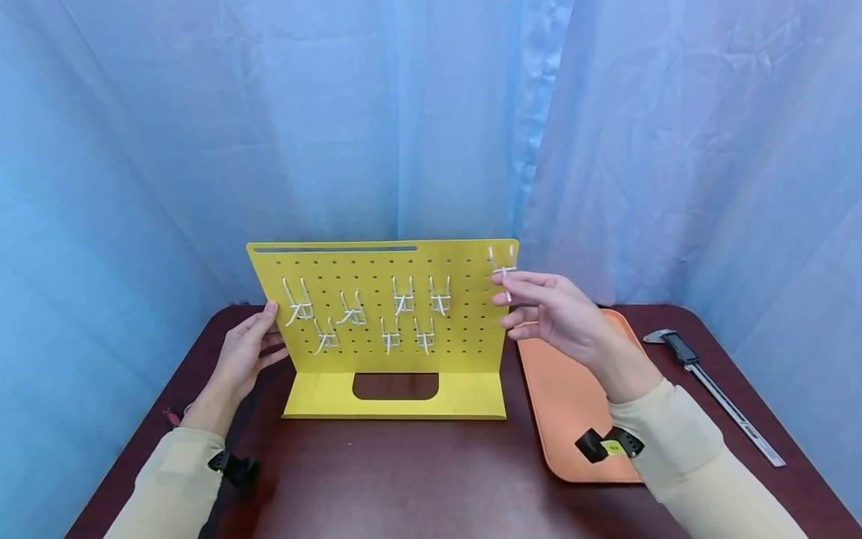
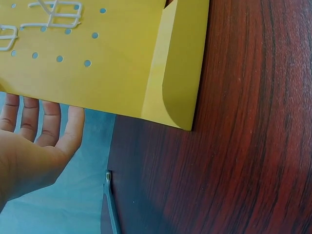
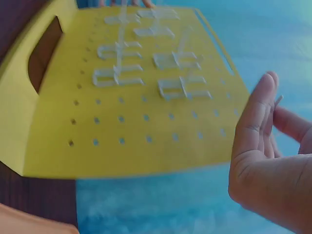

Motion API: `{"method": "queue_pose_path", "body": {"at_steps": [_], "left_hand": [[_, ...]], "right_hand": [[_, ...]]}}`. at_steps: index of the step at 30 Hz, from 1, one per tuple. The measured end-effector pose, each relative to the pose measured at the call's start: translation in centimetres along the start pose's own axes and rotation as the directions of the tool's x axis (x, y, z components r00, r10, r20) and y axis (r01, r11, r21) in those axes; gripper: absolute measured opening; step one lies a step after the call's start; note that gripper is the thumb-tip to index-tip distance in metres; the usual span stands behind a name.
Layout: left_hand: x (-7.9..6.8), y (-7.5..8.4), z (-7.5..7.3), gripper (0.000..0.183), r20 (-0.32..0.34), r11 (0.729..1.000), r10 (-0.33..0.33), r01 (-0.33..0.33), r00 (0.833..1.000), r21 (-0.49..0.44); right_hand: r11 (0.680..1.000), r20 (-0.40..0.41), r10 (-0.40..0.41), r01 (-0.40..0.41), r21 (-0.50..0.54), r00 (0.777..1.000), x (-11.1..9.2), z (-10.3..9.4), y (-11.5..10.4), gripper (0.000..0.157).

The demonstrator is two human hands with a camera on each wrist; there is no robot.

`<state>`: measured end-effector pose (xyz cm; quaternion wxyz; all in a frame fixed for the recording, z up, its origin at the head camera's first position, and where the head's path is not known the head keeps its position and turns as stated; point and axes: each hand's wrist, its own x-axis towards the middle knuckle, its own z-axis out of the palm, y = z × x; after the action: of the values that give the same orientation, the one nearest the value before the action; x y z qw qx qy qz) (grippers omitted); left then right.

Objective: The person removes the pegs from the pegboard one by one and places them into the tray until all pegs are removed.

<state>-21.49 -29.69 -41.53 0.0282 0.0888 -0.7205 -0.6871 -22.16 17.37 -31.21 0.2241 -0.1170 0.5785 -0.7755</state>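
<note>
A yellow pegboard [image 1: 474, 337] stands upright on its bent base, with several white wire hooks set in its holes. My left hand [image 1: 239, 355] grips the board's left edge, thumb at the front; in the left wrist view its fingers [image 2: 49, 122] meet that edge. Between thumb and fingertips my right hand [image 1: 562, 318] pinches another white hook [image 1: 503, 269] in front of the board's upper right corner, prongs pointing up. From the right wrist view, only a small end of this hook [image 3: 279, 100] shows past the fingers. Whether it touches the board I cannot tell.
An orange tray [image 1: 566, 404] lies on the dark wood table [image 1: 404, 479], under my right forearm. Right of it is a digital caliper [image 1: 730, 408]. A partly hidden red-tipped tool [image 1: 171, 417] lies by my left wrist. Blue curtains [image 1: 303, 135] hang behind.
</note>
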Motion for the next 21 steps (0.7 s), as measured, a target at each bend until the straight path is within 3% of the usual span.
{"method": "queue_pose_path", "body": {"at_steps": [5,10,16,21], "left_hand": [[-0.1,0.1,0.0,0.054,-0.004,1.000,-0.001,0.001,1.000,0.016],[-0.2,0.1,0.0,0.053,-0.006,1.000,-0.005,0.005,1.000,0.017],[-0.3,0.1,-0.1,0.050,0.005,1.000,-0.005,0.005,1.000,0.000],[-0.3,0.1,0.0,0.050,-0.003,1.000,-0.007,0.007,1.000,-0.004]], "right_hand": [[0.985,0.036,-0.157,0.154,0.074,0.987,-1.3,-2.3,0.3,0.024],[0.969,-0.014,-0.239,0.239,0.062,0.971,-1.9,-4.9,1.1,0.025],[0.986,-0.099,-0.154,0.147,-0.077,0.983,-0.7,-8.1,1.8,0.024],[0.987,-0.190,-0.072,0.043,-0.157,0.979,0.7,-10.5,2.9,0.028]]}}
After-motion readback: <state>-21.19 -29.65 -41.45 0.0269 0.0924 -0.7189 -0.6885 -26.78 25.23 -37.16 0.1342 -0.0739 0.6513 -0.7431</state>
